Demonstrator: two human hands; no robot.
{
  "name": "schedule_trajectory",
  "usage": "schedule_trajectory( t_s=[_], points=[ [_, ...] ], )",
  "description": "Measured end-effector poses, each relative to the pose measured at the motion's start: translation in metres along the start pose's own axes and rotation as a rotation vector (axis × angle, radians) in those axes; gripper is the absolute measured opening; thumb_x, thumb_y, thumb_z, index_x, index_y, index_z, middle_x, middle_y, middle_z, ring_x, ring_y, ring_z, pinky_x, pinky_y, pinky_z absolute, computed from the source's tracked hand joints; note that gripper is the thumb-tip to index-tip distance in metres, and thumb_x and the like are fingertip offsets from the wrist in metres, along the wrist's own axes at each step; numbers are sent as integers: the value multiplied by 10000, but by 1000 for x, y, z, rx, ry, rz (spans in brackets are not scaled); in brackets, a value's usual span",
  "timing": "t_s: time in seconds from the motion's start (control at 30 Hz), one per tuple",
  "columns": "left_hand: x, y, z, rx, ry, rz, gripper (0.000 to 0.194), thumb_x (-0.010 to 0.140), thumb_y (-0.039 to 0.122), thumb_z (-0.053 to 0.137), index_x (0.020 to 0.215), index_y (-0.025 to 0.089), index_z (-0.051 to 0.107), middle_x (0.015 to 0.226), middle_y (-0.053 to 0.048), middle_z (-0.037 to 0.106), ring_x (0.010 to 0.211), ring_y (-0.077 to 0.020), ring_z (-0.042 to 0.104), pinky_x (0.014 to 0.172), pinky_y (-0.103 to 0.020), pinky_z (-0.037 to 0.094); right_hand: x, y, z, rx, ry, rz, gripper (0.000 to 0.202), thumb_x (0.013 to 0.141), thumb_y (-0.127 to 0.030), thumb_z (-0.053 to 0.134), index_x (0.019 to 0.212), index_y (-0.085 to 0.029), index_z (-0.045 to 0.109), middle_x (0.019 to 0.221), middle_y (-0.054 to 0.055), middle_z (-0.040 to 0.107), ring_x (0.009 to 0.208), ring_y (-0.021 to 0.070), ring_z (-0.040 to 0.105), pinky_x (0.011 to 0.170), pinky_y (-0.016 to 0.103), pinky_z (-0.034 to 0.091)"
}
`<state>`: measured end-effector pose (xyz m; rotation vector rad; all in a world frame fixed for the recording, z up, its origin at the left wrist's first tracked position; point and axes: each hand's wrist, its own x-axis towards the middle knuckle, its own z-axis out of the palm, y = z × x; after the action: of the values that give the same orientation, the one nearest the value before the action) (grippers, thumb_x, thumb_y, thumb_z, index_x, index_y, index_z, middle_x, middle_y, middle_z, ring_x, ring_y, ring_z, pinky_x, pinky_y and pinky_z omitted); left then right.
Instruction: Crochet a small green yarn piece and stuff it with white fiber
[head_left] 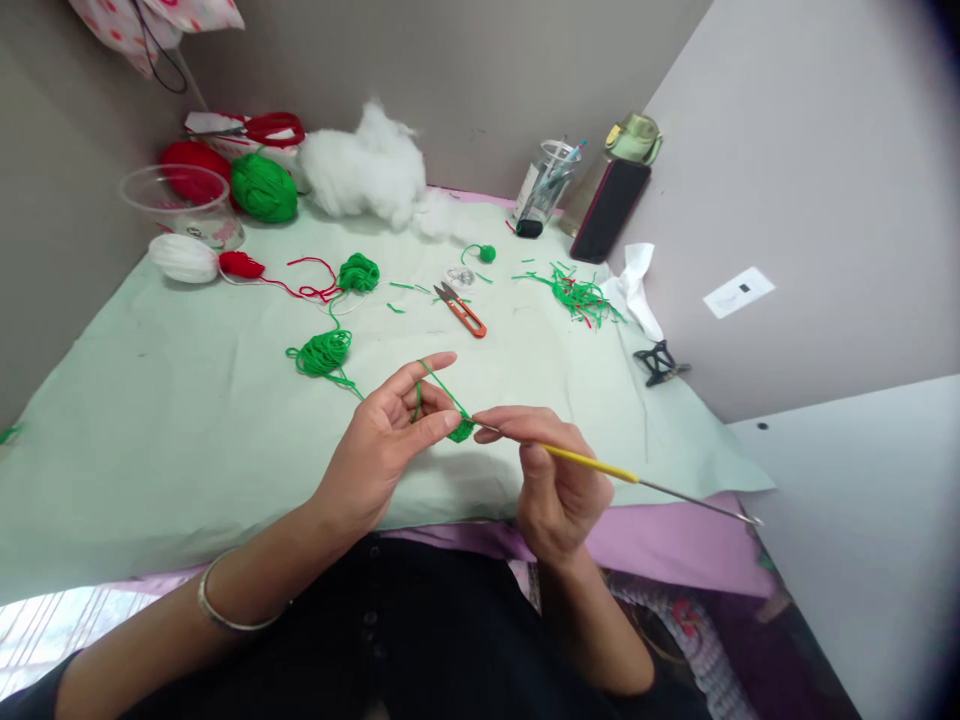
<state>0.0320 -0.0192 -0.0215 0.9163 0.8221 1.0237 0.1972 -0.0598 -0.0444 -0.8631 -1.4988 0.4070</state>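
A small green crocheted piece (461, 430) is pinched between the thumb and fingers of my left hand (394, 430). Green yarn loops over that hand's raised index finger and runs down to the piece. My right hand (559, 480) is closed on a crochet hook (592, 462) with a yellow grip and metal ends. The hook's near tip meets the green piece; its other end points right. Left of my hands lies a loose green yarn bundle (321, 353), its strand leading toward my left hand. Behind it sits another small green yarn ball (359, 272).
Orange snips (461, 310) lie mid-table beyond my hands. Green yarn scraps (581, 296), a phone (611, 210) and a black stand (660, 362) are at the right. White stuffing (364, 168), a clear tub (180, 205) and a large green ball (264, 187) stand back left.
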Motion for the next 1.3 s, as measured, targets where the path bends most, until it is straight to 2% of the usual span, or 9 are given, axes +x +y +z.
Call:
schedule_trajectory(
  t_s=[0.3,0.4,0.47,0.57,0.67,0.77,0.93,1.1,1.3],
  points=[
    [-2,-3,1,-44,-3,-25,560,845,212,847,1369,192,651,829,49,648,831,-114,607,820,-242,475,-9,10,6,-308,-24,-243,332,994,-96,576,1276,-218,702,1113,103,788,989,214,774,753,343,676],
    [-2,-4,2,-149,-22,-108,592,805,201,884,1358,198,672,833,42,669,813,-111,626,810,-236,502,-12,13,8,-555,-10,-323,372,931,-53,664,1241,-243,740,1108,95,771,989,219,759,797,345,662],
    [0,-4,0,-251,-58,-211,556,818,204,873,1344,181,695,824,23,684,802,-110,634,804,-233,520,-12,13,9,-584,22,-343,377,919,-53,685,1230,-254,756,1111,92,757,1009,227,744,812,359,650],
    [4,-3,-3,-356,-37,-282,471,826,191,852,1281,140,745,813,10,677,775,-96,619,805,-228,541,-9,11,9,-322,86,-172,311,1000,-131,594,1227,-283,744,1057,61,764,924,209,735,751,375,629],
    [5,-1,-3,-329,-18,-222,437,829,177,846,1258,158,761,804,31,653,762,-82,605,812,-221,536,-2,6,11,29,193,74,264,1051,-194,521,1142,-288,751,914,21,746,759,172,700,674,358,592],
    [2,0,2,-249,-45,-179,442,839,183,842,1270,198,750,818,34,672,808,-92,630,825,-219,509,3,4,15,179,152,216,205,1044,-246,570,1060,-273,772,933,25,750,806,168,709,688,334,590],
    [-2,-1,4,-139,-39,-98,522,827,203,855,1326,237,706,903,23,700,940,-140,668,931,-275,492,0,6,18,256,158,318,192,1042,-268,591,1059,-274,782,990,21,785,817,143,720,738,310,595],
    [-1,0,2,-90,-37,-70,490,822,213,856,1293,239,722,824,40,658,856,-134,634,898,-289,477,0,6,14,413,198,411,193,1051,-336,575,1015,-255,746,935,12,801,724,137,724,719,320,610],
    [-2,1,1,-78,-20,-69,470,832,225,842,1288,235,733,836,34,644,852,-139,607,884,-287,464,3,4,11,406,179,428,200,1058,-350,557,1010,-243,719,930,14,806,722,137,732,724,322,622]
  ],
)
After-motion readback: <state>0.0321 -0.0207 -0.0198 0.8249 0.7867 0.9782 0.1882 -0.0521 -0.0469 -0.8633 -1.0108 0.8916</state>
